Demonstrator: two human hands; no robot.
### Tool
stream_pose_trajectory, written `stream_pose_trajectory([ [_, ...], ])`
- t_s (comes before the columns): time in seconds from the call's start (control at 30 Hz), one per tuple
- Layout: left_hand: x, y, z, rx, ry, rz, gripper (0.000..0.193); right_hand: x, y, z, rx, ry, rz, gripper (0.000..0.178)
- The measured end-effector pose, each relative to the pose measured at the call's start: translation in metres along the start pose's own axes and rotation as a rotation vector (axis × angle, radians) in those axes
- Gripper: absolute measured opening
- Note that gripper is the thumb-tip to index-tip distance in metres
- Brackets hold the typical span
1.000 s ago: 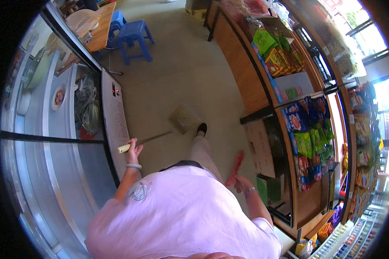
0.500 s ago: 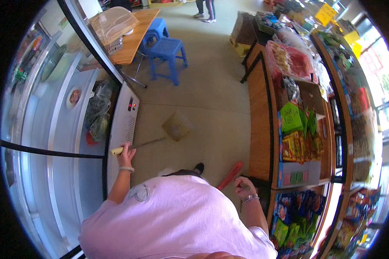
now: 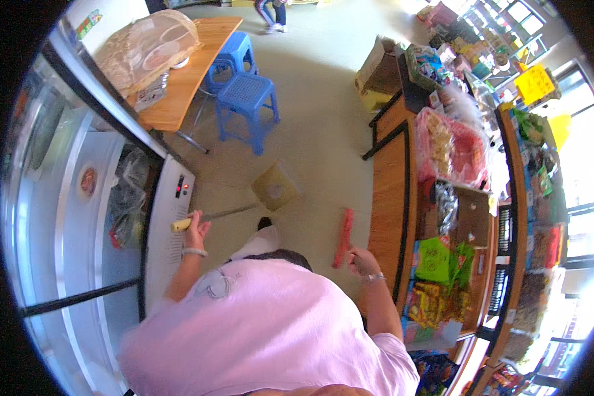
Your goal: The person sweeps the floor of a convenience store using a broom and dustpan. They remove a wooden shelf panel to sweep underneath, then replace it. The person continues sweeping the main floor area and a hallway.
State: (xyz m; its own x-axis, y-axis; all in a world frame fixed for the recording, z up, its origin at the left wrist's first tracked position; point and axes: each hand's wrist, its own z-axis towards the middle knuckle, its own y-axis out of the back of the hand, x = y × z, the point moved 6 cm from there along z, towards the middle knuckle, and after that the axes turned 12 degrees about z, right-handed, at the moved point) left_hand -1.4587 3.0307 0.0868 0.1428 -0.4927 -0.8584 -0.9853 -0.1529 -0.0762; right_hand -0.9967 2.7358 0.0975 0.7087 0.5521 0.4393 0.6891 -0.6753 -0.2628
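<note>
My left hand (image 3: 195, 231) is closed round the handle of a long-handled dustpan (image 3: 276, 189), just below its pale yellow grip end. The dustpan's thin rod runs away to a square, yellowish pan low over the floor ahead; whether it touches cannot be told. On the right, my right hand (image 3: 362, 262) is closed on what looks like a broom (image 3: 344, 237), its long red head pointing forward. Most of the broom's handle is hidden by the hand. A dark shoe (image 3: 264, 223) of mine shows between the two tools.
A glass-doored fridge (image 3: 168, 224) stands close on the left. Beyond it are a wooden table (image 3: 211, 49) with a mesh food cover (image 3: 148, 56) and blue plastic stools (image 3: 247, 99). Wooden shelves (image 3: 389, 218) with packaged goods line the right. Another person's legs (image 3: 272, 14) are far ahead.
I have moved forward, and the stools and shelves appear nearer. The red broom head has swung from slanting to nearly straight ahead. My foot is further forward; the other person's legs have shifted left.
</note>
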Motion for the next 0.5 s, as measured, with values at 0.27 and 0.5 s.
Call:
stream_pose_trajectory([
  [0.27,-0.074,-0.145,0.127,0.123,0.051,0.07,0.033,0.136,-0.049,0.096,-0.032,0.108,0.123,0.017],
  [0.5,-0.095,-0.256,0.192,0.113,0.026,0.018,0.023,0.267,-0.05,0.161,0.088,0.173,0.165,0.007],
])
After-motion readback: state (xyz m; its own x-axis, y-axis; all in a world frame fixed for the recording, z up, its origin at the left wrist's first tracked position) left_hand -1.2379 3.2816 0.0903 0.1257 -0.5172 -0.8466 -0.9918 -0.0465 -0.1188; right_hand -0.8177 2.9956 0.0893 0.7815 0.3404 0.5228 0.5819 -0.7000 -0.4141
